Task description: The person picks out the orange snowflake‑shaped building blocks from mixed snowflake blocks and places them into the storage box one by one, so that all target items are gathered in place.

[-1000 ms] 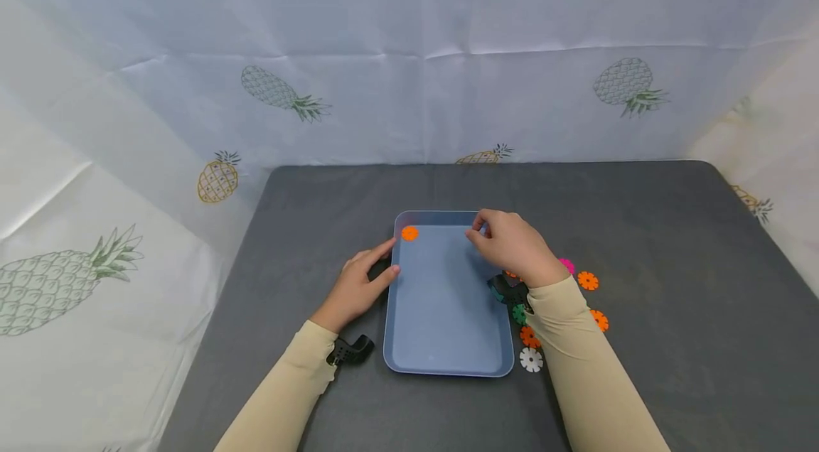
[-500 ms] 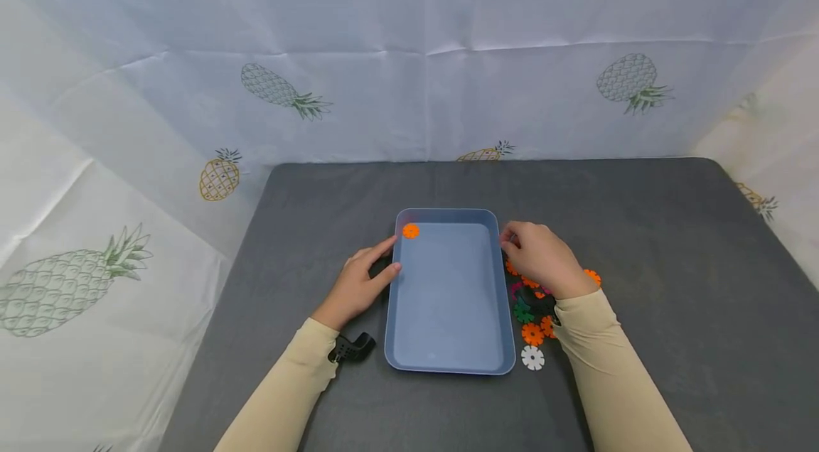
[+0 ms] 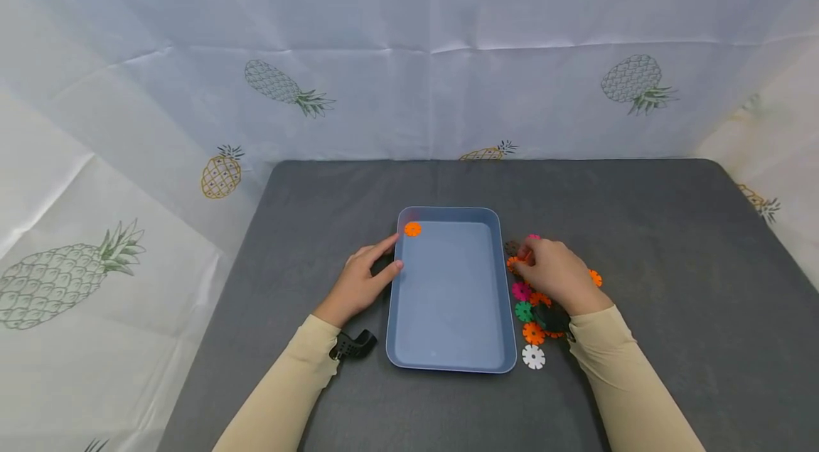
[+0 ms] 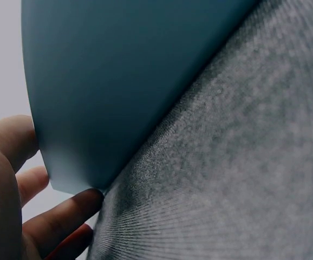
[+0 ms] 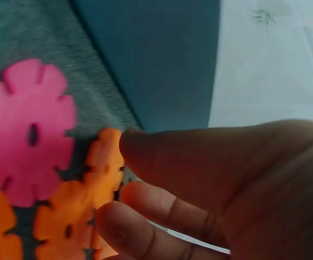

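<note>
My left hand [image 3: 362,283] rests against the left side of the blue tray [image 3: 451,359], fingers extended. In the left wrist view its fingertips [image 4: 86,201] touch the tray's outer wall. An orange notched flower-shaped disc [image 3: 412,229] lies in the tray's far left corner. Just right of the tray, my right hand [image 3: 558,273] reaches down over a loose group of similar discs. In the right wrist view its thumb and fingers stand apart, tips right at an orange disc [image 5: 105,162]. A pink disc [image 5: 31,132] lies beside that one.
By the tray's right wall lie a green disc [image 3: 523,311], another orange disc [image 3: 533,333], a white disc [image 3: 533,357] and a dark brown disc [image 3: 511,247]. A grey cloth [image 3: 333,203] covers the table. Behind hangs a pineapple-print curtain [image 3: 384,104].
My right hand has moved from over the tray's far right corner, rightward and down to the discs beside it. The left hand stays at the tray's left side.
</note>
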A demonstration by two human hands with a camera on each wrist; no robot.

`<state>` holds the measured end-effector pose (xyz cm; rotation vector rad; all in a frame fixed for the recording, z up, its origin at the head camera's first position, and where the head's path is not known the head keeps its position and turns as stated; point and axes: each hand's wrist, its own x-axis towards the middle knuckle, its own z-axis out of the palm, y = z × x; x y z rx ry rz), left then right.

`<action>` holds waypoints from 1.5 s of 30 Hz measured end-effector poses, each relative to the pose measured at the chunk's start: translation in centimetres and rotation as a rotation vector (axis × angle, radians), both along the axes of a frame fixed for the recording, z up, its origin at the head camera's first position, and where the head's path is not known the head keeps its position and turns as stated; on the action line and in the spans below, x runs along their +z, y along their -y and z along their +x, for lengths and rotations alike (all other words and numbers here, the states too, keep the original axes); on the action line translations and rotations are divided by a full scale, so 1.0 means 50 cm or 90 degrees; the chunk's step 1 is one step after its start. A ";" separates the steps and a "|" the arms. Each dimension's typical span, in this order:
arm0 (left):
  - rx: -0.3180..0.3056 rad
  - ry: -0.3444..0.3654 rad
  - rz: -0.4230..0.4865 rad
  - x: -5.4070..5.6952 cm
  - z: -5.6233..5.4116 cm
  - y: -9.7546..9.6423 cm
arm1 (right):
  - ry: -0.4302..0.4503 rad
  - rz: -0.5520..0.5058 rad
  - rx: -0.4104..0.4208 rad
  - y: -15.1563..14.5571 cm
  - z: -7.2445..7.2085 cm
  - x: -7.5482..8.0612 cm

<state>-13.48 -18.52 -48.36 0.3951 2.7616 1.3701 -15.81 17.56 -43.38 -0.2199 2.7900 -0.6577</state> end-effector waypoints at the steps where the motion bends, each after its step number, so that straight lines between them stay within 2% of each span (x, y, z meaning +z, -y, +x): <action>1: 0.000 0.000 0.000 0.000 0.000 0.000 | 0.002 0.001 -0.003 0.000 0.001 -0.001; 19: 0.003 -0.002 -0.005 -0.005 0.000 -0.001 | -0.003 -0.009 -0.027 0.000 0.007 -0.012; 23: 0.001 -0.001 -0.007 -0.005 0.000 -0.002 | -0.018 -0.037 -0.022 -0.004 0.006 -0.010; 27: 0.003 0.003 -0.009 -0.004 0.000 -0.002 | -0.021 -0.073 -0.016 -0.008 0.008 -0.005; 36: 0.005 0.009 -0.008 -0.002 -0.001 -0.002 | -0.020 -0.102 -0.012 -0.017 0.004 0.010; 45: 0.002 0.005 -0.009 -0.004 -0.002 -0.001 | -0.047 -0.128 -0.064 -0.012 -0.002 0.037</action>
